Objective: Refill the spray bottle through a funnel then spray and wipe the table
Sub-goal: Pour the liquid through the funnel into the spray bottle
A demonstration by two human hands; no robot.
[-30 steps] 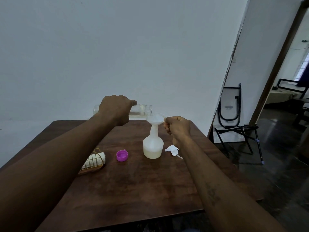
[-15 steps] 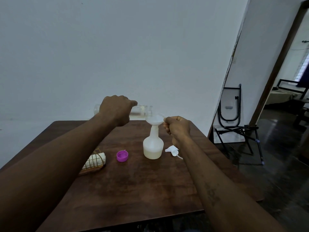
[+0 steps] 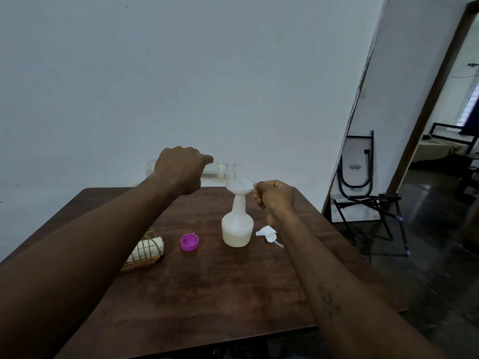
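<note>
Unmoved: L hand grips clear bottle, R hand pinches funnel; cap, sprayer nearby.

A plain white wall fills the background behind the dark wooden surface. On the surface's left part sits a gold wire holder on a wooden base. To the right, a folded table with a pale top and black tubular legs leans upright against the side wall, below a small wall switch. Just in front of it stands a black folding metal stand with blue-tipped feet on the dark, glossy floor. Farther right, a doorway with a dark wooden frame opens onto another room, where black-framed furniture stands near a bright window.
</note>
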